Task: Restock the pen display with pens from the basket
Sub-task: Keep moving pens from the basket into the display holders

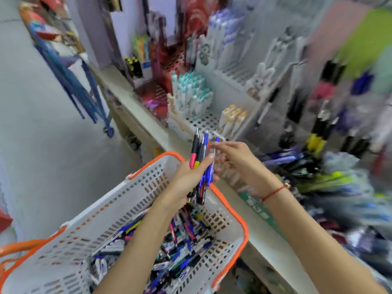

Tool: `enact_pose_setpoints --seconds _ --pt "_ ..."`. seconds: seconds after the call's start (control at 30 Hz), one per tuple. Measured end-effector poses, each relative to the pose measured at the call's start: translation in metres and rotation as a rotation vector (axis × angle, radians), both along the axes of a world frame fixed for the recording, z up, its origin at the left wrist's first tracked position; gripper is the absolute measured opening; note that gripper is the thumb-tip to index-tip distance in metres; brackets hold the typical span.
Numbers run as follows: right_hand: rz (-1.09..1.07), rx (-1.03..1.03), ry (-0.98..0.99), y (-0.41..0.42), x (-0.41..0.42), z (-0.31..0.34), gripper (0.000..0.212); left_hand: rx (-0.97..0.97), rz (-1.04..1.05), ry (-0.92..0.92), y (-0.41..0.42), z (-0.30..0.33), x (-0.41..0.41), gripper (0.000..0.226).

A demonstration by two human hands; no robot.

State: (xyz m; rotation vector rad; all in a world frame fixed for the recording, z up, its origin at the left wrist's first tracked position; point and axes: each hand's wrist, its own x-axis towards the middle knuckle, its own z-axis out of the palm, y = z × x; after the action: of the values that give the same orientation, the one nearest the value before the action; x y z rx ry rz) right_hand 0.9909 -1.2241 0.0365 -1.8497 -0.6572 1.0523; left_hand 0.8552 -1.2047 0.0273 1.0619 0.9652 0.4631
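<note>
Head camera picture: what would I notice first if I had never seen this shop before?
Probably the bunch of pens in the middle, gripped upright in the left hand while the right hand pinches one blue pen at its top. Just below sits the white basket with an orange rim, with loose pens piled inside. Behind the hands, the pen display stands on the shelf, blurred.

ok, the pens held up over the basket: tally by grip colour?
Red-grip pen: 1
Yellow-grip pen: 1
Blue pens: 2 clearly seen, one pinched at its top by the right hand
Total: at least 4. The bundle in the left hand is blurred, so more may be hidden.
</note>
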Motion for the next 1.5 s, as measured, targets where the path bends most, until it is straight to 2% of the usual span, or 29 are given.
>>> enact_pose_setpoints --seconds 0.17,0.43,0.57,0.67,0.73,0.83,0.93,1.1,1.27,1.33,1.5 --pt "-0.121 0.079 0.078 -0.040 0.040 0.037 0.019 0.048 -0.131 -0.051 -0.010 0.031 0.051 0.024" --pt "-0.442 0.361 -0.035 -0.105 0.083 0.080 0.013 -0.004 -0.235 -0.135 -0.040 0.055 0.108 0.023" --pt "-0.679 0.558 -0.202 -0.130 0.104 0.088 0.020 0.051 -0.265 -0.103 -0.042 0.056 0.126 0.022" --pt "-0.910 0.711 -0.403 -0.141 0.124 0.102 0.018 0.094 -0.281 -0.124 -0.043 0.062 0.141 0.030" --pt "-0.965 0.795 -0.542 -0.143 0.139 0.110 0.012 0.111 -0.305 -0.146 -0.046 0.069 0.152 0.032" --pt "-0.927 0.838 -0.719 -0.138 0.158 0.118 0.009 0.107 -0.279 -0.185 -0.052 0.075 0.169 0.032" --pt "-0.810 0.696 -0.922 -0.127 0.174 0.124 0.014 0.089 -0.233 -0.202 -0.058 0.076 0.183 0.030" --pt "-0.469 0.247 -1.160 -0.107 0.196 0.128 0.031 0.092 -0.248 -0.222 -0.062 0.075 0.187 0.033" --pt "-0.341 -0.052 -1.495 -0.093 0.200 0.127 0.035 0.072 -0.285 -0.265 -0.059 0.073 0.187 0.033" --pt "-0.338 -0.093 -1.545 -0.091 0.199 0.129 0.032 0.077 -0.311 -0.284 -0.055 0.073 0.187 0.032" --pt "-0.349 -0.141 -1.480 -0.092 0.197 0.130 0.032 0.076 -0.321 -0.344 -0.049 0.071 0.185 0.031"
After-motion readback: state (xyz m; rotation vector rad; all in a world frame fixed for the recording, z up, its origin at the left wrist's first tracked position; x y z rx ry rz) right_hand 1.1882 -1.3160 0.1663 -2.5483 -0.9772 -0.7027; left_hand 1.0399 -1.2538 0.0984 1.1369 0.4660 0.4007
